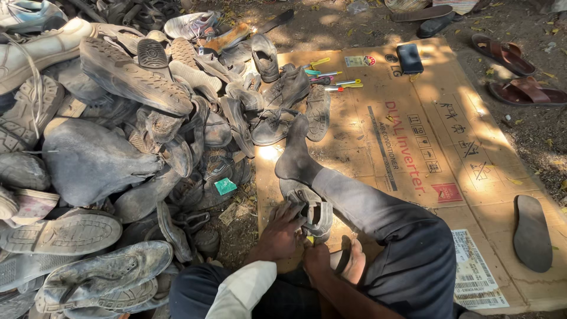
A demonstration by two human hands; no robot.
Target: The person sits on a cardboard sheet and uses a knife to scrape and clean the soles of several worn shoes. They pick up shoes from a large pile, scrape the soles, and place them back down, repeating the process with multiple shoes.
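Grey and worn, the shoe (312, 211) at lower centre is gripped by the left hand (279, 235); the right hand (317, 258) is closed on a small yellow-handled tool (309, 240), best kept angled away from the fingers.

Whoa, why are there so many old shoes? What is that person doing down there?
A person sits on the ground with one leg stretched out over a flattened cardboard sheet. Both hands are on a worn grey shoe by their knee: the left hand grips its side, and the right hand is just below it. A big pile of dusty old shoes lies to their left. A few small tools with coloured handles and a dark case lie on the cardboard, and a loose sole rests at its edge.
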